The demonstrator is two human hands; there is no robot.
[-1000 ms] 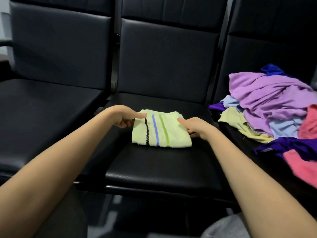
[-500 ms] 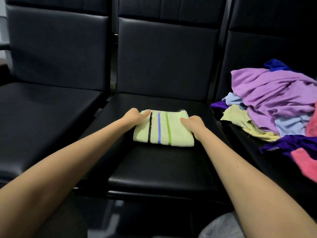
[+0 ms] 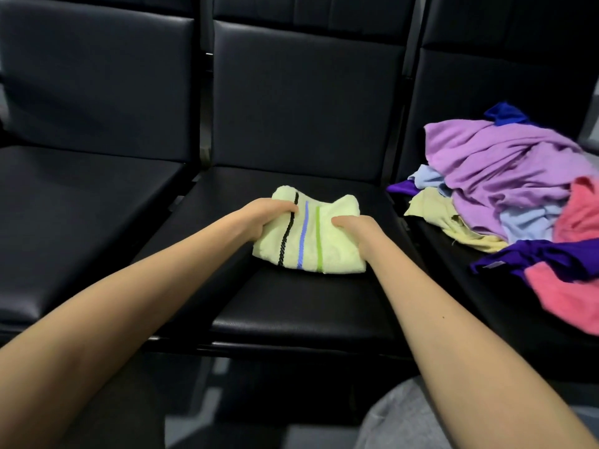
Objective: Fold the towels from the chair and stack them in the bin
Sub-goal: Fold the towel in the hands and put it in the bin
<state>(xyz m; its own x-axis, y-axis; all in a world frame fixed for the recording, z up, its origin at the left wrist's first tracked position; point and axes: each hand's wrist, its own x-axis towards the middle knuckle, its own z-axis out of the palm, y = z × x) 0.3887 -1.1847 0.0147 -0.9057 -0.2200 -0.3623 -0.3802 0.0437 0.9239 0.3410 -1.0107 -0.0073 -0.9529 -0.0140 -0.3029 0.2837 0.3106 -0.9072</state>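
left grip (image 3: pixel 270 218) and right grip (image 3: pixel 355 230) both clamped on the folded green towel (image 3: pixel 319 251), one at each side edge, fingers curled into the cloth. towel sat on the middle chair seat (image 3: pixel 291 306), its far edge bunched up and dipping between the grips. bin not in view.

risks: lifted by the edges only, the soft layers could slide and the fold open. squeezing inward would likely lump it, so it would stack crooked. the slick seat probably gave little hold, so it could skid.

materials: towel was pale green, fuzzy terry, roughly rectangular, with black, blue and green stripes. seats were black, smooth, leather-look and padded. unfolded pile (image 3: pixel 505 196) on the right chair was limp and crumpled: lilac, purple, pink, pale blue and yellow.
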